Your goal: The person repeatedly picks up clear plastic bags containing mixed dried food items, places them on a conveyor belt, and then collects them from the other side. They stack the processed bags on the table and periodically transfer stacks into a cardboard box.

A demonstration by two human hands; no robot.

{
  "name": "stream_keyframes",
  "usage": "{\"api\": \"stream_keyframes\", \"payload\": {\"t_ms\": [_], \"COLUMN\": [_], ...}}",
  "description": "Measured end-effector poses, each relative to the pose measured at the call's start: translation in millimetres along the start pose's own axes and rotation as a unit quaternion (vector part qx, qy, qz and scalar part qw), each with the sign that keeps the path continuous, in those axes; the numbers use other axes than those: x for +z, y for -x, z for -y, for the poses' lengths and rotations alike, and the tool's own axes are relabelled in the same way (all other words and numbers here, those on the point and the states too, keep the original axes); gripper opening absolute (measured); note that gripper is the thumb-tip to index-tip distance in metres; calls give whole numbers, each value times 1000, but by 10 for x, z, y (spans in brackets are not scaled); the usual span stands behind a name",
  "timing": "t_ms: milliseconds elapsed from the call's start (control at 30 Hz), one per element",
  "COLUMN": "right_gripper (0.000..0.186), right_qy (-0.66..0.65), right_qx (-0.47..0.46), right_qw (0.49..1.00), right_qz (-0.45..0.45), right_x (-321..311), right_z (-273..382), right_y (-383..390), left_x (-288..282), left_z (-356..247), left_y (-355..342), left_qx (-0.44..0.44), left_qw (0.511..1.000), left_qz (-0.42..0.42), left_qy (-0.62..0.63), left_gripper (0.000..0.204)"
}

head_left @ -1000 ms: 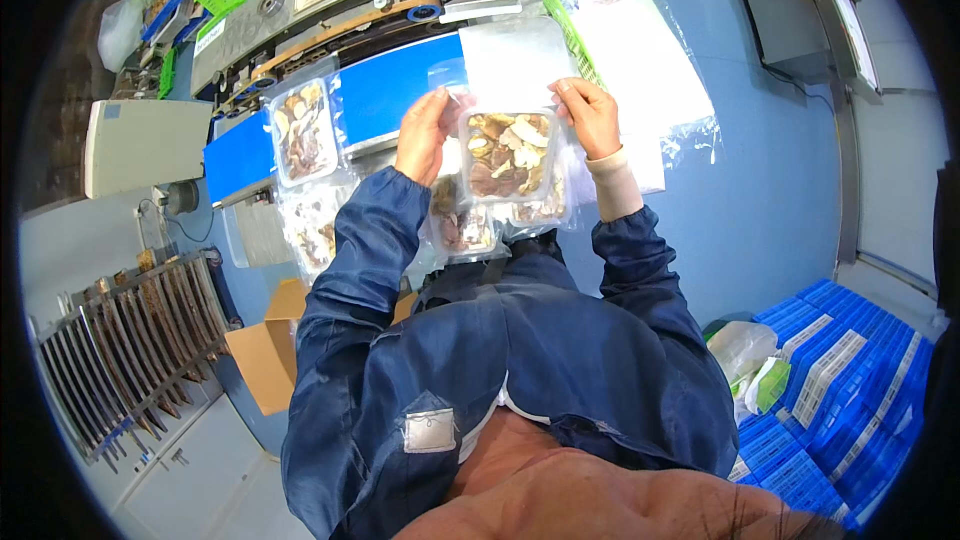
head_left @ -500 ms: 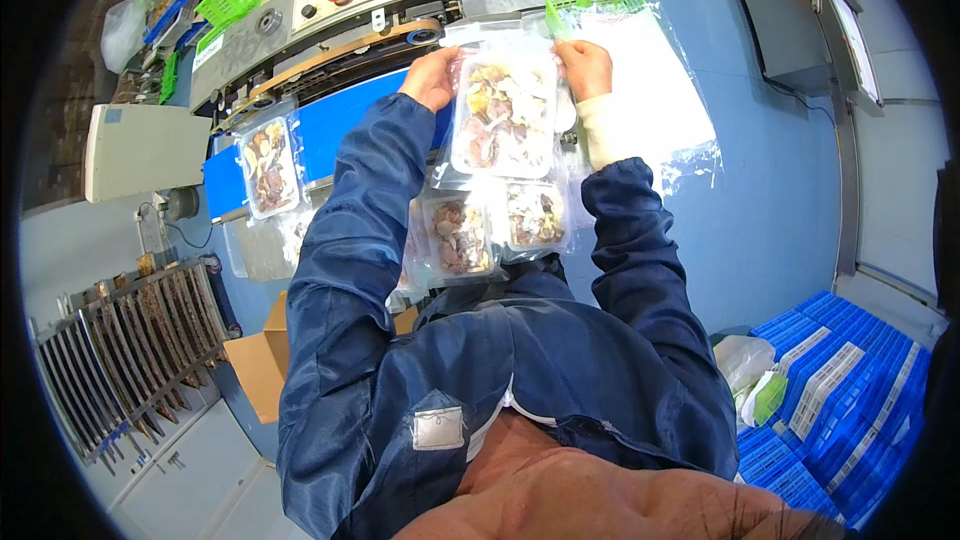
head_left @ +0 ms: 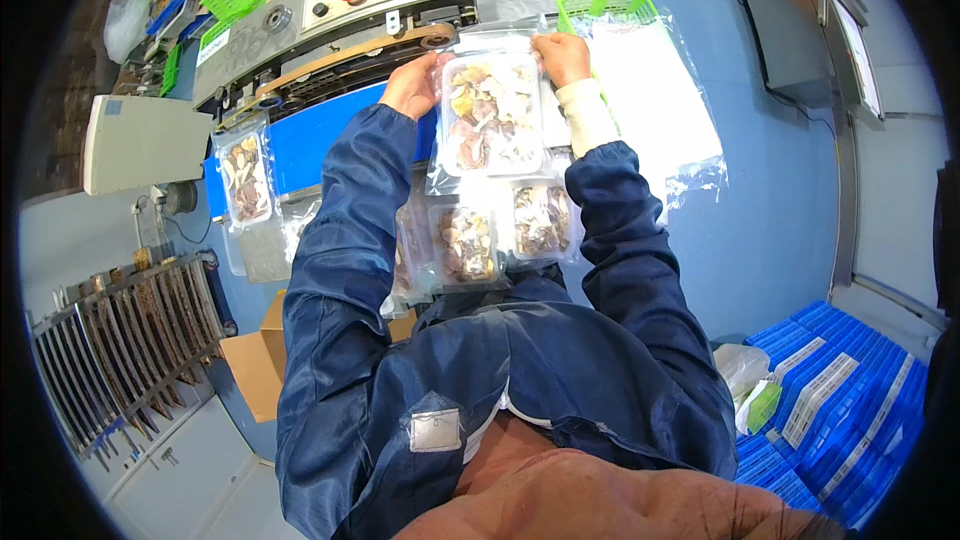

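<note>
Machinery fills the twelve o'clock part of our view: a grey sealing machine (head_left: 340, 15) with knobs, a red button and a tan belt along its front edge. Below it runs a blue conveyor strip (head_left: 300, 140), and at nine o'clock on that strip lies a sealed pouch of mixed food (head_left: 247, 178). At one o'clock a stack of empty clear bags (head_left: 655, 90) rests partly over a green basket (head_left: 600, 10). At five o'clock we see blue crates (head_left: 840, 390), and at eight o'clock a cardboard box (head_left: 255, 365).

Between our forearms two smaller filled trays (head_left: 505, 230) lie side by side in clear film on the desk.

We hold the bagged tray of mixed food (head_left: 490, 115) up just under the belt. Our left hand (head_left: 412, 88) is closed on the bag's upper left corner; our right hand (head_left: 562, 55) pinches its upper right corner.
</note>
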State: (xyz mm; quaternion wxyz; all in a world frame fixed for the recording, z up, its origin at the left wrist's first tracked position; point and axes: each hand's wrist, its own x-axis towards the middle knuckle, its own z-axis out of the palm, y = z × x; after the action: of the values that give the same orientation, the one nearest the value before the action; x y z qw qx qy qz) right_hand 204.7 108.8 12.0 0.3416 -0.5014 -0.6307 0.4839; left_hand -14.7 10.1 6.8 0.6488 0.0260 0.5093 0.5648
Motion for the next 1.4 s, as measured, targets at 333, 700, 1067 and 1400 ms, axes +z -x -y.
{"api": "stream_keyframes", "payload": {"t_ms": [333,700,1067,1400], "right_gripper": [46,45,44,56], "right_qy": [168,165,244,79], "right_qx": [18,-38,241,176], "right_qw": [981,980,919,977], "right_qz": [96,108,193,93], "right_x": [401,679,-904,-520], "right_z": [108,170,-776,-1727], "right_y": [-11,176,1943,2136], "left_x": [-441,-865,-529,-372], "left_z": [-125,-13,1055,2155], "left_y": [157,273,2311,1550], "left_qx": [71,312,490,191], "left_qw": [996,899,699,896], "left_qz": [-56,-256,-84,-8], "left_qy": [-13,-171,-514,-401], "left_gripper": [20,42,21,23]}}
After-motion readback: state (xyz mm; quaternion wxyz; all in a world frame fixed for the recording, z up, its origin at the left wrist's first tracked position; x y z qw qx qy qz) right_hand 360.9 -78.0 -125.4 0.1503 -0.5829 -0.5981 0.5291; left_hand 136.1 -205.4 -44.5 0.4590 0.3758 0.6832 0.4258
